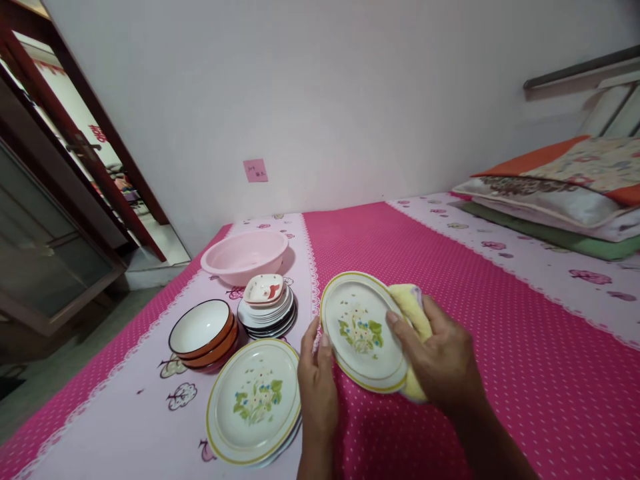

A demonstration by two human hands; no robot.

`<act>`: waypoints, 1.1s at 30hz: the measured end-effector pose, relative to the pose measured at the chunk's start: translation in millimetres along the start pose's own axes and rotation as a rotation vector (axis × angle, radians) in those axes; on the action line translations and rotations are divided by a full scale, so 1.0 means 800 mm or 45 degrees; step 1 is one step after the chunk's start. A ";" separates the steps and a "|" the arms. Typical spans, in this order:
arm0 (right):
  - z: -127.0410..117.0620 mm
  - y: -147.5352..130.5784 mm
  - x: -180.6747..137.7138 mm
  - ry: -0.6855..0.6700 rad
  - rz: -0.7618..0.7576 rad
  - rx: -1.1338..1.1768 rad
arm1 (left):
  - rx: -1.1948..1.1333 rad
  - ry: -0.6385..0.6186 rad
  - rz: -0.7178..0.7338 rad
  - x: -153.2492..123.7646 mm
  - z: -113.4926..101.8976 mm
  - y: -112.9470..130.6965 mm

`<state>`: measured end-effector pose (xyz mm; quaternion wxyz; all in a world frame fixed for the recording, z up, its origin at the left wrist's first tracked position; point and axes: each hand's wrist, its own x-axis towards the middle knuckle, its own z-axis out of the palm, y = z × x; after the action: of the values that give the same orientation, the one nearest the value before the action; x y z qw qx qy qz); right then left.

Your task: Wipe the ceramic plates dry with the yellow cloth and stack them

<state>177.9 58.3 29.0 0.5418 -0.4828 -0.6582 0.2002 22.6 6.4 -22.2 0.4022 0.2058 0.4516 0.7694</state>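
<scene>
A white plate [361, 328] with a yellow rim and a flower print is held tilted above the pink bedcover. My left hand [316, 387] grips its left rim with closed fingers. My right hand [443, 360] is closed on a yellow cloth [411, 308] pressed against the plate's right edge, thumb on the plate's face. To the left lies a stack of matching flowered plates [254, 402].
Stacked brown-rimmed bowls [202, 331], a pile of small plates topped by a small square dish [265, 291], and a pink basin [244, 254] sit on the bed's left side. Folded bedding [560, 193] lies far right. An open door [75, 153] is at left.
</scene>
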 end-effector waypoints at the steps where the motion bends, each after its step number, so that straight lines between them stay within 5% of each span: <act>1: 0.004 -0.006 -0.006 0.024 -0.119 -0.095 | -0.076 -0.077 -0.024 -0.003 0.005 0.001; 3: 0.017 -0.019 -0.019 -0.014 -0.392 -0.252 | -0.316 -0.186 -0.144 -0.009 0.012 0.002; 7: 0.053 -0.043 -0.051 -0.277 -0.846 -0.478 | -0.831 -0.134 -0.441 -0.009 0.006 0.006; 12: 0.080 -0.055 -0.078 -0.405 -0.894 -0.556 | -1.029 -0.113 -0.629 -0.005 -0.011 0.021; 18: 0.056 -0.056 -0.073 -0.801 -0.773 -0.427 | -1.007 -0.175 -0.629 -0.007 -0.014 0.020; 21: 0.050 -0.050 -0.069 -0.856 -0.800 -0.396 | -1.033 -0.273 -0.634 -0.005 -0.023 0.008; 27: 0.063 -0.040 -0.062 -0.584 -0.899 -0.243 | -1.010 -0.489 -0.518 -0.001 -0.041 -0.015; 33: 0.004 -0.046 -0.024 -0.006 -0.896 -0.208 | -0.965 -0.822 -0.517 -0.005 -0.015 -0.018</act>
<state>158.2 26.1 46.8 0.5358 -0.2680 -0.7991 -0.0505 23.1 0.8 -40.6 0.7073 0.1810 0.0262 0.6828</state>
